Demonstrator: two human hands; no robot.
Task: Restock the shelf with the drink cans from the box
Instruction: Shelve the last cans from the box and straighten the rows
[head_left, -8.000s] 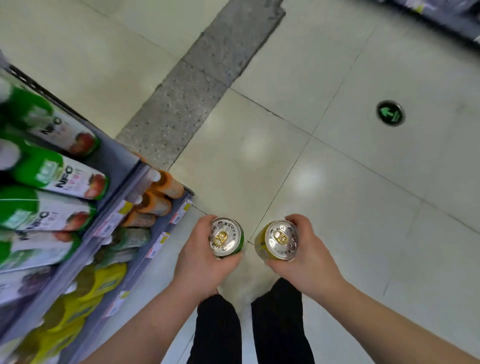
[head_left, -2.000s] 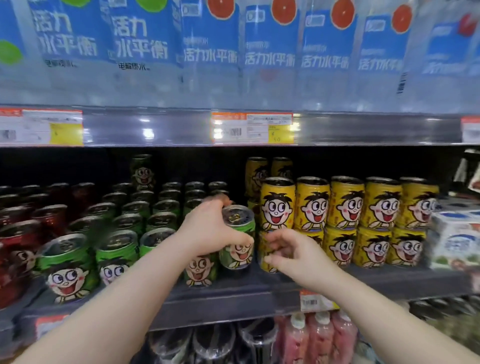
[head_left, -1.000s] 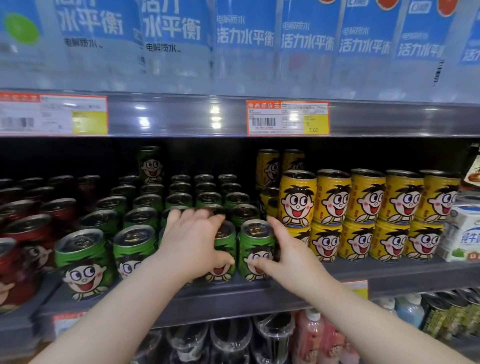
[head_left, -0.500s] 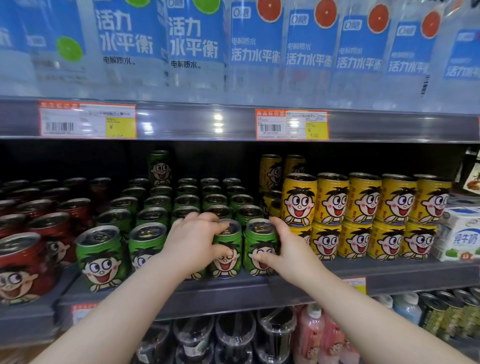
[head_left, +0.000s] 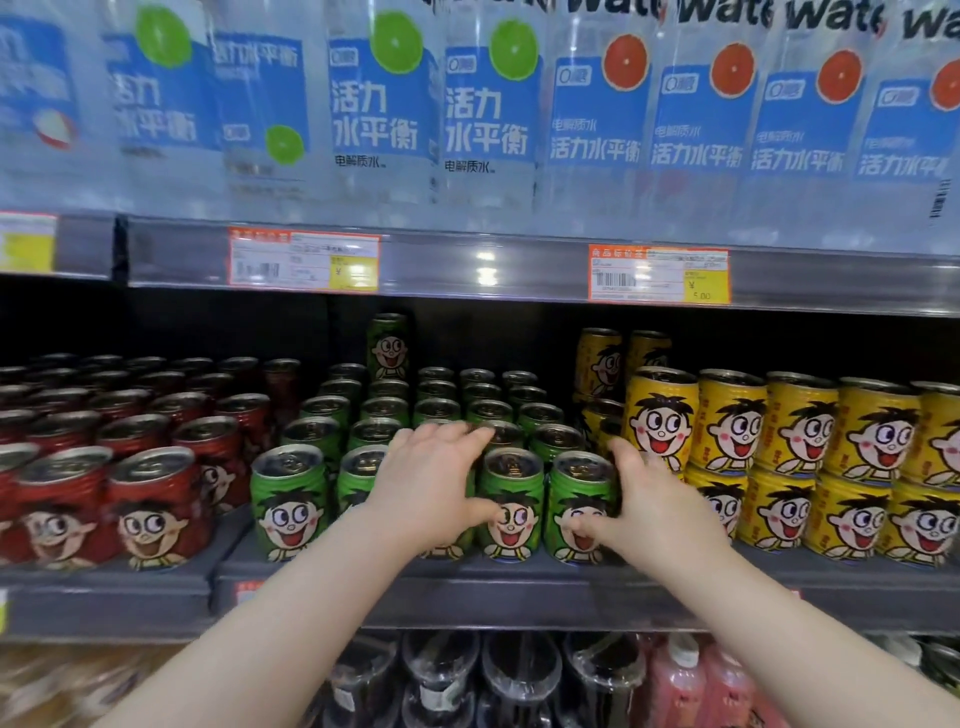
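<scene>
Four counted: green cans (head_left: 288, 499) showing in the front row of the grey shop shelf (head_left: 519, 587). Found red cans (head_left: 156, 499) to their left, yellow cans (head_left: 732, 426) to their right in two tiers, and blue-labelled water bottles (head_left: 488, 119) on the shelf above. Observed left hand (head_left: 426, 488) with fingers (head_left: 457, 434) spread flat over green tops, thumb touching one can's face. Observed right hand (head_left: 649, 514) cupping the rightmost front green can (head_left: 576, 488), thumb across its front.
</scene>
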